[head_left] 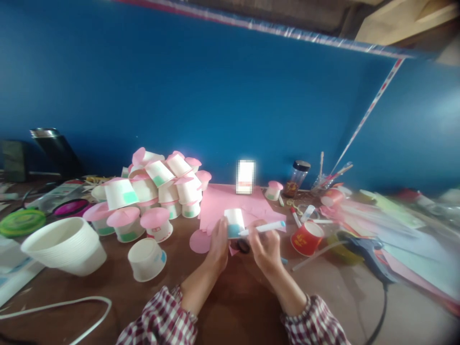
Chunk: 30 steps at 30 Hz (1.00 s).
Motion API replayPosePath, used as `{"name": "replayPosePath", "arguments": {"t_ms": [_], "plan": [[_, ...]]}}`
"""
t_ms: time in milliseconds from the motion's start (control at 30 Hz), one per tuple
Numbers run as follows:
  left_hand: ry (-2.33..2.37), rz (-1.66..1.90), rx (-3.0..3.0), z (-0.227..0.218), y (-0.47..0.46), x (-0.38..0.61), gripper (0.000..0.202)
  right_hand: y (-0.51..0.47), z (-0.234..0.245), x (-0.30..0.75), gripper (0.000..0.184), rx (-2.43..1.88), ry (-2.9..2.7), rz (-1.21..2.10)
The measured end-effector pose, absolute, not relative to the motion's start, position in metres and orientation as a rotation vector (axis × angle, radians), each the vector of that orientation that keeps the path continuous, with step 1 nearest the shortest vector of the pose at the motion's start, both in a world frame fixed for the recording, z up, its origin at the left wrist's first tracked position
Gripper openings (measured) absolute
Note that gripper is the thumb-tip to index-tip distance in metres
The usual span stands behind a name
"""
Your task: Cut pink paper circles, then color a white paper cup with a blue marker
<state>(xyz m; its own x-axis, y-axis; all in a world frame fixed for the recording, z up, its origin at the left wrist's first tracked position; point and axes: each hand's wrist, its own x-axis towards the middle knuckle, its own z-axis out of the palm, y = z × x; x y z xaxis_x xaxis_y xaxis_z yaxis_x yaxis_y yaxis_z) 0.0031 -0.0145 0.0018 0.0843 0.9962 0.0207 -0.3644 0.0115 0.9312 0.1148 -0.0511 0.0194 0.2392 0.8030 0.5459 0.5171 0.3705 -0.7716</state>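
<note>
My left hand is closed around the side of a white paper cup, which lies tilted in front of me with a patch of blue colour on its side. A white marker with a blue end is gripped in my right hand, its tip at the blue patch. Pink paper sheets lie just behind the cup, and a pink paper circle is left of my left hand. Another white cup with a blue patch stands apart on the left.
Several white cups with pink paper tops are piled at the left, near a nested stack of cups. On the right are a red cup, a glue gun with its cord, and a dark-lidded jar. A white cable curves at front left.
</note>
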Motion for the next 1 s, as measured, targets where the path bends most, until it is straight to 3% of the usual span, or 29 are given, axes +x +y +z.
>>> {"name": "replayPosePath", "arguments": {"t_ms": [533, 1000], "plan": [[0.896, 1.378, 1.07, -0.01, -0.012, 0.0, 0.039, -0.052, 0.021, 0.113, 0.017, -1.228, -1.51, 0.38], [1.097, 1.361, 1.03, 0.013, -0.018, -0.002, 0.034, -0.052, 0.022, 0.113, 0.019, -1.296, -1.544, 0.336]]}}
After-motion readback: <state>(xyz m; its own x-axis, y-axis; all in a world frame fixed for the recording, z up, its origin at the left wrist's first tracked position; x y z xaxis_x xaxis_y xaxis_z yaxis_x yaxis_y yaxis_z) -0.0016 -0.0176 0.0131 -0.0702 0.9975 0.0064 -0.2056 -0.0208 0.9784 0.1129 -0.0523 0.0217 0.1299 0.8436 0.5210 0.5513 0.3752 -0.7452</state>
